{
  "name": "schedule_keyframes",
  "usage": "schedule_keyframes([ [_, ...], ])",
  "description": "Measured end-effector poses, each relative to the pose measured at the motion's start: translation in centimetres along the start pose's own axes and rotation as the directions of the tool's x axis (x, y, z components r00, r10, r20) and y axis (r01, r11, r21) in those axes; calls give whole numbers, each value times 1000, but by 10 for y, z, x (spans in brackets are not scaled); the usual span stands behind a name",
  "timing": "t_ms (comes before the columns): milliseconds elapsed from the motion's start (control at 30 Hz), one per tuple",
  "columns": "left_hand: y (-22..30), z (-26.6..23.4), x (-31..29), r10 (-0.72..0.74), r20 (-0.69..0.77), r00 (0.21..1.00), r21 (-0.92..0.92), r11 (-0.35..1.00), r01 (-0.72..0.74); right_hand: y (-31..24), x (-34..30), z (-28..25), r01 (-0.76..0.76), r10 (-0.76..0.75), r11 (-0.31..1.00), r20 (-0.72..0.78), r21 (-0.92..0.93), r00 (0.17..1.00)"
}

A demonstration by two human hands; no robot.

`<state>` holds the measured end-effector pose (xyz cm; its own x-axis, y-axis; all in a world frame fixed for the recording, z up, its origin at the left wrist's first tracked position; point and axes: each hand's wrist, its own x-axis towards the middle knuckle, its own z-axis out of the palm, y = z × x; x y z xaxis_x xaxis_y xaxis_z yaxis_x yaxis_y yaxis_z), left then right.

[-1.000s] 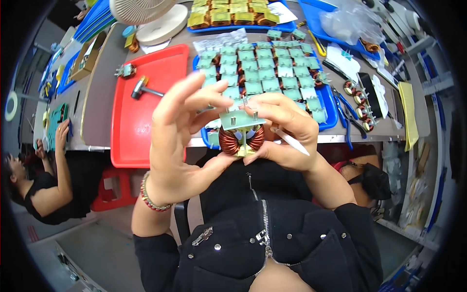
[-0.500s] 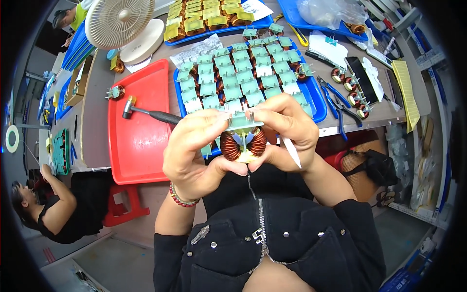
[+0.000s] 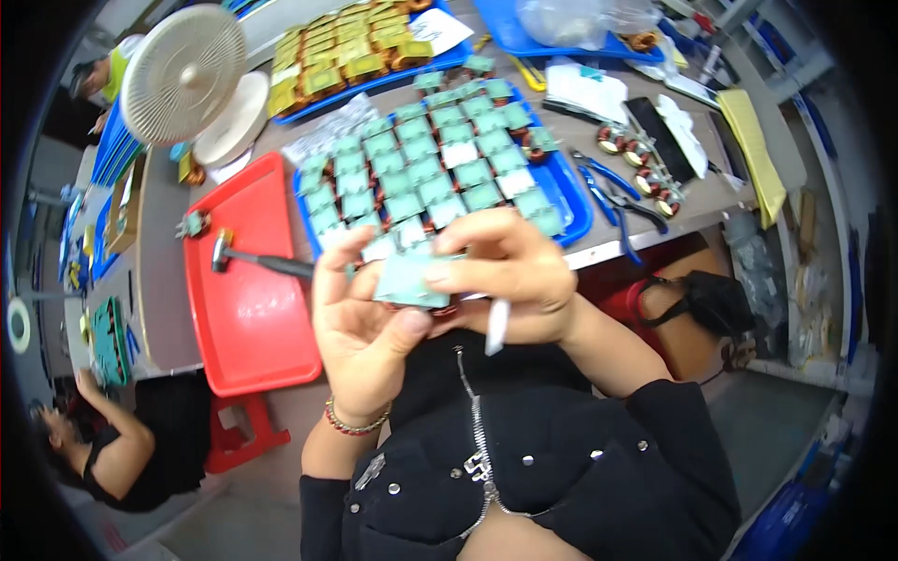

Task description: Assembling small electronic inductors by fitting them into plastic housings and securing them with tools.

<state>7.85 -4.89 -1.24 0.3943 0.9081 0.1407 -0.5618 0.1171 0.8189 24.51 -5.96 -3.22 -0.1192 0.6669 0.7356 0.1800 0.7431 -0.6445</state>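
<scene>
Both hands hold one copper-wound toroidal coil with a green base plate (image 3: pixel 412 280), above the near side of the blue tray. The flat plate is turned upward, and most of the winding is hidden under it and by fingers. My left hand (image 3: pixel 355 327) closes on it from the left, thumb at the near edge. My right hand (image 3: pixel 528 271) grips its right side, fingers on the plate, and also keeps a slim white pointed stick (image 3: pixel 498 327) in the palm. Beyond them, the blue tray (image 3: pixel 572 220) bears rows of similar coils with green plates (image 3: pixel 402 173).
To the left lies a red tray (image 3: pixel 248 327) with a small hammer (image 3: pixel 271 265) across it. A fan (image 3: pixel 184 75) stands behind. Blue-handled pliers (image 3: pixel 613 201) and several loose coils (image 3: pixel 645 168) lie right. A co-worker (image 3: pixel 122 449) sits at far left.
The coil has been tilted so its green plate faces up, and both hands have shifted left and slightly lower. The white stick now hangs more upright. The whole view has swung a little.
</scene>
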Motion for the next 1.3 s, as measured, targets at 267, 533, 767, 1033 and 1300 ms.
schedule_keyframes([
  [267, -18, 2, 2, -59, 212, 975, 205, 979, 14, -15, -12, -33, -230, 224, 972, 101, 55, 970],
  [533, -21, -1, 1, -196, 277, 941, 2, 979, 203, -19, -13, -47, -390, 354, 885, 176, 253, 918],
  [767, -24, 2, 7, -299, 417, 858, -198, 892, 407, -16, -17, -25, -468, 484, 607, 168, 642, 859],
  [1033, -23, -5, 4, -269, 402, 875, -328, 850, 411, -63, 0, -74, -181, 163, 966, -111, -183, 980],
  [1300, -14, 2, -1, -252, 362, 898, -375, 842, 387, -66, -10, -34, -121, 107, 984, 111, 133, 988],
])
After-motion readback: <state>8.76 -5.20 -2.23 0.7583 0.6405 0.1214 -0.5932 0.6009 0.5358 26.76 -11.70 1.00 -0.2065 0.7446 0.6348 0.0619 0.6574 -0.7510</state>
